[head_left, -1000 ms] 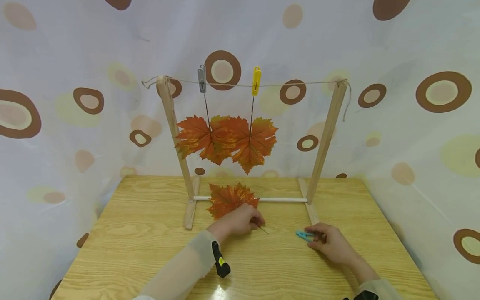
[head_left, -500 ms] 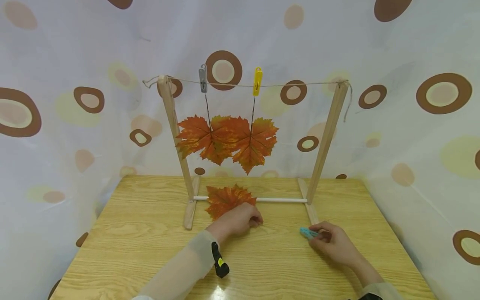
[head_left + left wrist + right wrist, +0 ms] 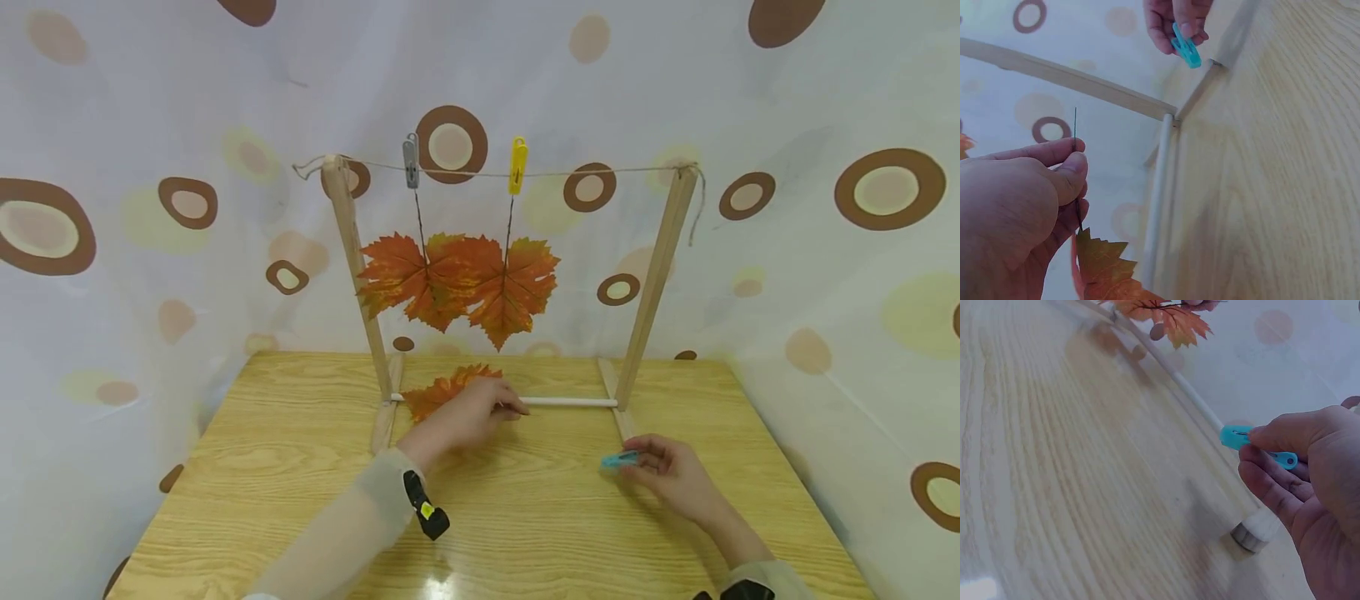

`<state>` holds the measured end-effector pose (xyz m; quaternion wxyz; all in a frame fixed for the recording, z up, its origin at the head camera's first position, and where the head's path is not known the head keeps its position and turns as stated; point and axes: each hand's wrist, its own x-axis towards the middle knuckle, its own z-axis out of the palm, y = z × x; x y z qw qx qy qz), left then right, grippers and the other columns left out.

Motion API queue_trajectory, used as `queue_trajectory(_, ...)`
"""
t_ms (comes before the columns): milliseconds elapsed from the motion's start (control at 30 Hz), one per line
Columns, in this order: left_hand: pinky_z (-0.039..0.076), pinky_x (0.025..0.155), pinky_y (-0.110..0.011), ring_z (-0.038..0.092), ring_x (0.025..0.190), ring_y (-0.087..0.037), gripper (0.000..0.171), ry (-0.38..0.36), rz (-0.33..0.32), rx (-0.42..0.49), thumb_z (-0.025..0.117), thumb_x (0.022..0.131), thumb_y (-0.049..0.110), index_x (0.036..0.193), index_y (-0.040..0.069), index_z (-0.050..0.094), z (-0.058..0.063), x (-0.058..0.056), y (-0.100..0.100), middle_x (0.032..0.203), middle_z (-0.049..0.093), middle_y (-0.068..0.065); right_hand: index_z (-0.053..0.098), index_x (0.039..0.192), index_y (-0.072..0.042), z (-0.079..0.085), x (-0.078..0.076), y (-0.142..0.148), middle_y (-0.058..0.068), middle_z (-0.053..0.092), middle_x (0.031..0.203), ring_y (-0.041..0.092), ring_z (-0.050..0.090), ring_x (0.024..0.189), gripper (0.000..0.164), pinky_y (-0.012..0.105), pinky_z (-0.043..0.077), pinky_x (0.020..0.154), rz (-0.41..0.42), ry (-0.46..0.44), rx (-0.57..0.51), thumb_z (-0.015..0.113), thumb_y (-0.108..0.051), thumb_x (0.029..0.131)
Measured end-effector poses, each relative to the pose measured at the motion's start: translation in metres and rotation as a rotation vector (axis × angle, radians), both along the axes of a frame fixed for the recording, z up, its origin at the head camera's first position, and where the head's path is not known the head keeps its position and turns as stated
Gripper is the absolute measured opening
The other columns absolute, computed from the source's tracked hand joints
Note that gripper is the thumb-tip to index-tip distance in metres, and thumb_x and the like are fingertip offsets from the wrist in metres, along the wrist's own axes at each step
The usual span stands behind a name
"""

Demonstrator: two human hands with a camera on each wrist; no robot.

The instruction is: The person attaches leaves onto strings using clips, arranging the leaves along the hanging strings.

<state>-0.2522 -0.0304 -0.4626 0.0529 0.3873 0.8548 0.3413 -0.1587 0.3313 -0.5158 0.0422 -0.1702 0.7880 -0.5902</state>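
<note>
My left hand [image 3: 480, 410] pinches the thin dark stem [image 3: 1075, 125] of an orange artificial leaf [image 3: 442, 392], which the hand partly covers in the head view. In the left wrist view the leaf [image 3: 1110, 269] hangs below the fingers. My right hand [image 3: 671, 475] holds a light-blue clothespin [image 3: 619, 460] between thumb and fingers, above the table's right part. Two more orange leaves hang from a string [image 3: 592, 172]: the left leaf [image 3: 408, 279] by a grey clothespin [image 3: 411, 162], the right leaf [image 3: 510, 292] by a yellow clothespin [image 3: 518, 167]. These two leaves overlap.
The string is tied between two wooden posts, the left post [image 3: 347, 217] and the right post [image 3: 660, 267]. A white rod [image 3: 570, 402] joins them low down, and wooden feet rest on the wooden table [image 3: 525, 525]. A patterned curtain [image 3: 810, 275] stands behind.
My left hand has lifted the leaf by its stem off the table, upward and away from me. The right hand has turned the blue clothespin and moved slightly.
</note>
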Motion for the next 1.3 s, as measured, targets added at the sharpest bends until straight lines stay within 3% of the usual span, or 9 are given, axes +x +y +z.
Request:
queue_trajectory(200,0.056,0.087,-0.021,0.07,0.1,-0.005,0.018,-0.055,0.043,0.063,0.068,0.105,0.009,0.115,0.012,0.082,0.02,0.006,0.0,0.108,0.078,0.003,0.058,0.124,0.023,0.013,0.0,-0.003,0.028,0.07,0.109,0.02,0.075,0.094,0.037,0.03,0.062,0.079,-0.017,0.006,-0.047,0.075,0.007,0.095)
queue_trajectory(400,0.056,0.087,-0.021,0.072,0.099,-0.004,0.018,-0.038,0.053,0.101,0.068,0.105,0.014,0.118,0.01,0.08,0.033,0.01,-0.003,0.107,0.079,0.0,0.064,0.119,0.018,0.02,-0.001,-0.004,0.022,0.072,0.107,0.02,0.073,0.092,0.03,0.029,0.062,0.079,-0.026,0.052,-0.097,0.076,0.012,0.092)
queue_trajectory(700,0.059,0.076,-0.023,0.076,0.094,-0.017,0.02,-0.065,0.055,0.205,0.068,0.106,0.015,0.121,0.008,0.08,0.061,0.023,-0.003,0.104,0.079,-0.001,0.059,0.129,0.019,0.029,-0.003,-0.006,0.02,0.075,0.111,0.027,0.077,0.094,0.034,0.046,0.063,0.079,0.04,0.016,-0.136,0.069,0.006,0.1)
queue_trajectory(933,0.06,0.075,-0.024,0.075,0.091,-0.011,0.016,-0.064,0.053,0.281,0.072,0.104,0.014,0.115,0.01,0.081,0.078,0.03,-0.001,0.1,0.079,0.005,0.045,0.145,0.019,0.036,-0.007,-0.009,0.02,0.075,0.108,0.03,0.076,0.083,0.044,0.043,0.063,0.07,0.068,0.075,-0.127,0.06,0.007,0.105)
queue_trajectory(1133,0.059,0.074,-0.026,0.072,0.09,-0.005,0.012,-0.035,0.068,0.327,0.074,0.102,0.014,0.11,0.01,0.083,0.092,0.035,-0.001,0.095,0.078,0.008,0.06,0.131,0.015,0.051,-0.007,-0.014,0.025,0.074,0.118,0.03,0.078,0.086,0.032,0.036,0.064,0.07,0.05,0.049,-0.115,0.067,0.004,0.102)
queue_trajectory(1300,0.059,0.069,-0.028,0.073,0.088,-0.006,0.011,-0.036,0.091,0.378,0.077,0.1,0.013,0.107,0.007,0.084,0.104,0.039,0.001,0.093,0.079,0.006,0.062,0.132,0.016,0.062,-0.008,-0.015,0.021,0.074,0.119,0.027,0.078,0.088,0.033,0.034,0.062,0.068,0.064,0.086,-0.089,0.068,0.005,0.101)
